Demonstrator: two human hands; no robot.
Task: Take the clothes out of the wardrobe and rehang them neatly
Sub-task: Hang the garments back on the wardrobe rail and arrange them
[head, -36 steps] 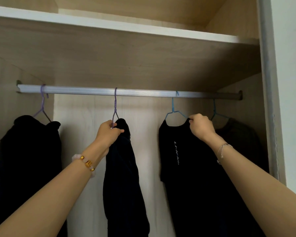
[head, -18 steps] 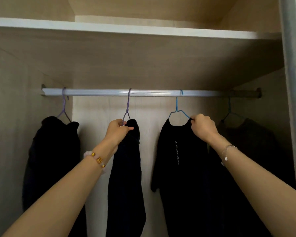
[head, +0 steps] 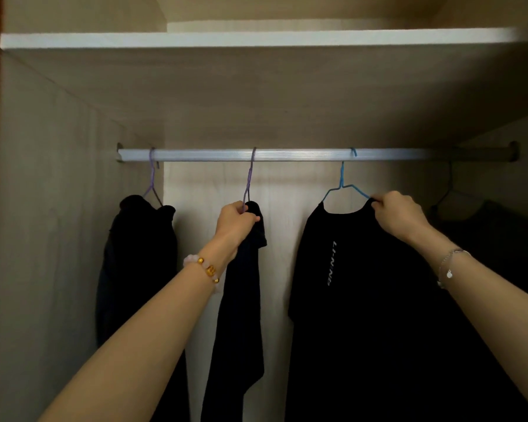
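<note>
Several dark garments hang from a silver rail [head: 287,155] inside the wardrobe. My left hand [head: 233,225] grips the top of a narrow dark garment [head: 241,315] at the base of its purple hanger [head: 248,181]. My right hand [head: 398,214] pinches the right shoulder of a black T-shirt [head: 357,300] with white lettering, which hangs on a blue hanger [head: 343,185]. A dark garment [head: 137,263] on another purple hanger hangs at the far left. At the far right, a dark garment [head: 500,239] sits in shadow.
A white-edged shelf [head: 256,39] runs above the rail. The wardrobe's left side wall [head: 49,208] stands close to the leftmost garment. The pale back panel [head: 284,208] shows between the hanging clothes.
The view has shifted so the rail and clothes sit further right and lower in the picture. Both hands keep the same hold on their garments.
</note>
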